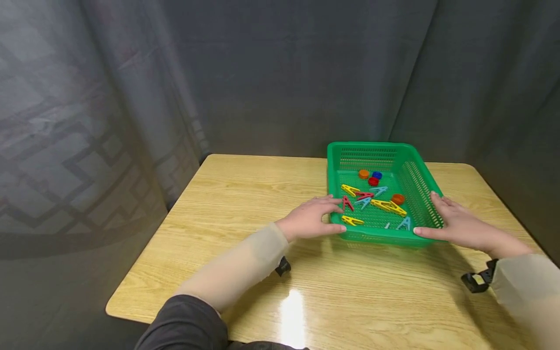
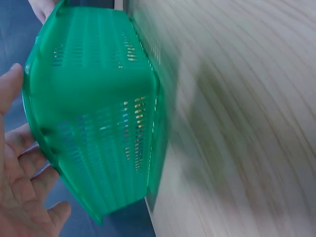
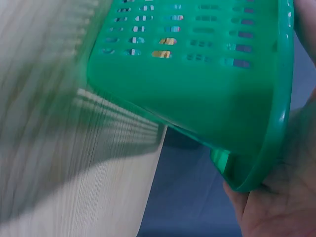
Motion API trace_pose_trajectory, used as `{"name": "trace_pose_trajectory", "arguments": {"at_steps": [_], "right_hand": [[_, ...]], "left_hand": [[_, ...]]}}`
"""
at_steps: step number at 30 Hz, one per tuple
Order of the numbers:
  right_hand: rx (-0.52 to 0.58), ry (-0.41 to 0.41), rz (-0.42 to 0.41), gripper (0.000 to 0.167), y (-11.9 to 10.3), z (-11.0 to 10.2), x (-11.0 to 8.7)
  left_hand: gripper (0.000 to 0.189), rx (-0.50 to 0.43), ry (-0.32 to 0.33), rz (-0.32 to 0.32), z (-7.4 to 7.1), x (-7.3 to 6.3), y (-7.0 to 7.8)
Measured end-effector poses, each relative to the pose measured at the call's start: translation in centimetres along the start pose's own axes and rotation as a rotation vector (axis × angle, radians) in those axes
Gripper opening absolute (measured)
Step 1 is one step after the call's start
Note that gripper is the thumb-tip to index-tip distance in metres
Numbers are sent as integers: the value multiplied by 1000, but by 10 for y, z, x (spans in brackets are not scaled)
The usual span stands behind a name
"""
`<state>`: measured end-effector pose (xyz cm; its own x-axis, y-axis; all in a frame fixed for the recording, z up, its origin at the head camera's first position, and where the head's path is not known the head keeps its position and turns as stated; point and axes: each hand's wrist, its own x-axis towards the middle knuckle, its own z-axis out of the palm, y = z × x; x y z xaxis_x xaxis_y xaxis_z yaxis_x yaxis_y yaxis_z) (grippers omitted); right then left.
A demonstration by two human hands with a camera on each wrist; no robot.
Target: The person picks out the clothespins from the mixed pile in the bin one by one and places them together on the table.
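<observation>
a wood-grained table (image 1: 218, 204) with rounded corners bears a bright glare (image 1: 292, 318); dark grey curtains (image 1: 284, 87) hang behind it, patterned at left.

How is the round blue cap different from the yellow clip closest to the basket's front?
The blue cap is blue; the yellow clip is yellow. The cap is round, while the clip is long and forked. The cap lies farther back, the clip near the front. Both are inside the green basket.
</observation>
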<state>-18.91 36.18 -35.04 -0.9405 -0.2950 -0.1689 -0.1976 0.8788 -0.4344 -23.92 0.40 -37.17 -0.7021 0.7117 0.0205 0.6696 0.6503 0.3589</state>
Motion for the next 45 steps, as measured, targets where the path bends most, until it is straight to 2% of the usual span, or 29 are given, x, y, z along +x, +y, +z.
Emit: {"name": "trace_pose_trajectory", "arguments": {"at_steps": [9,18,24,31,36,45], "right_hand": [[-18,25,-8,115,-28,9,9],[-53,20,-24,118,-51,18,21],[-65,5,-36,120,-67,23,27],[-104,11,-43,122,-84,30,29],[-129,28,-60,122,-96,34,27],[-140,29,-91,124,-111,44,23]], "left_hand": [[58,-84,26,-12,-10,-16,-21],[57,-100,51,-39,-16,-36,-37],[56,-98,55,-82,-21,-51,-47],[55,-110,61,-105,-25,-69,-55],[53,-122,69,-98,-28,-81,-58],[51,-89,72,-106,-33,-105,-63]]}}
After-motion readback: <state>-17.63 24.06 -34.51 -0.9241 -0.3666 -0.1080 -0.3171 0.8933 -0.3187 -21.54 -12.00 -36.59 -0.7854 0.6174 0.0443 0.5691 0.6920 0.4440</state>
